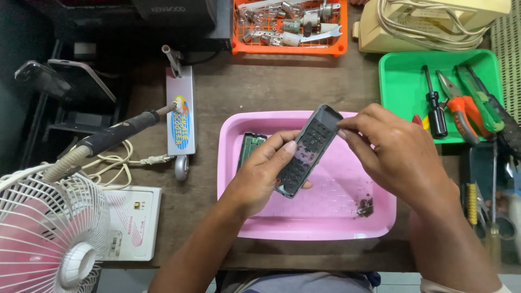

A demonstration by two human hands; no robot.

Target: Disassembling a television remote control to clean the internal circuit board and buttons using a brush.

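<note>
holding: both hands grip a grey remote control front shell (309, 149), tilted, raised over the pink tray (304, 225).
left hand (263, 173): closed around the lower half of the shell, thumb laid along its left edge, fingers underneath.
right hand (393, 154): fingertips pinched on the upper right edge of the shell, near its window end.
shell: long and narrow, dark, with rows of button holes; its upper end points away from the person and to the right.
pink tray: shallow, rectangular, sitting on the brown worktop (244, 87) straight in front of the person.
circuit board (249, 147): green, lying in the tray's far left corner, partly hidden by the left hand.
dark bits (364, 206): a small clump at the tray's near right side; too small to tell what they are.
green tray (401, 76): right of the pink tray, holding a black-handled screwdriver (434, 111), orange-handled pliers (461, 111) and a green-handled tool (480, 97).
orange basket (287, 48): at the far edge, filled with bulbs and small metal parts.
soldering iron (116, 133): dark handle, resting on a grey stand (180, 116) left of the pink tray.
white fan (49, 228): wire guard at the near left corner.
white box (133, 222): flat, beside the fan, touched by a coiled pale cord.
cream device (429, 24): at the far right, with a cord heaped on it.
</note>
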